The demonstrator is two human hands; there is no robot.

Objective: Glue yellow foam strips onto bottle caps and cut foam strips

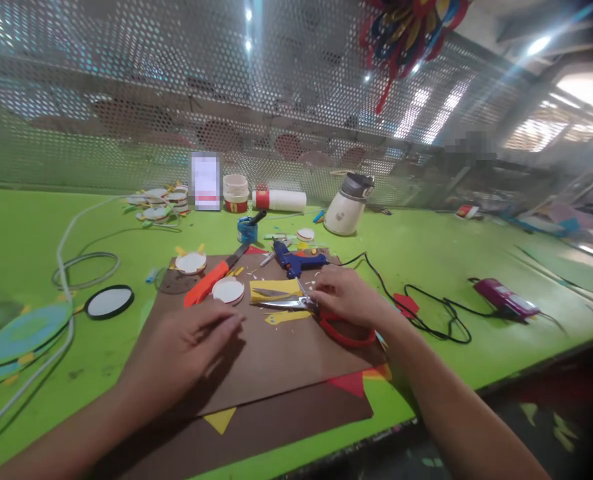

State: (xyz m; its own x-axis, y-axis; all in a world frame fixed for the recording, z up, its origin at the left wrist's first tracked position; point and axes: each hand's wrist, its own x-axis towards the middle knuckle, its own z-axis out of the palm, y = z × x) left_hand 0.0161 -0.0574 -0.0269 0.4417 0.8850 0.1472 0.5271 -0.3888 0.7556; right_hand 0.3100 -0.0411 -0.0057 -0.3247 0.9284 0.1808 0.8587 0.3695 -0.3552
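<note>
My left hand (191, 343) hovers over the front left of a brown board (276, 373), fingers bent and thumb close to the index finger. Whatever lies between those fingertips, if anything, is hidden. My right hand (349, 293) has its fingers curled at the pivot of the scissors (346, 333), whose red handles lie under the palm. The blades point left, parted, over a yellow strip (276, 288). Below them is a cut yellow piece (289, 317). A white disc (227, 291) and an orange-handled cutter (207, 283) lie just beyond my left hand.
A blue glue gun (299, 259) lies behind the scissors, its black cord running right to a purple box (506, 298). Further back stand a blue jar (247, 230), a white jug (346, 205) and stacked cups (235, 193). Left are a round black-rimmed piece (109, 302) and a white cable (66, 280).
</note>
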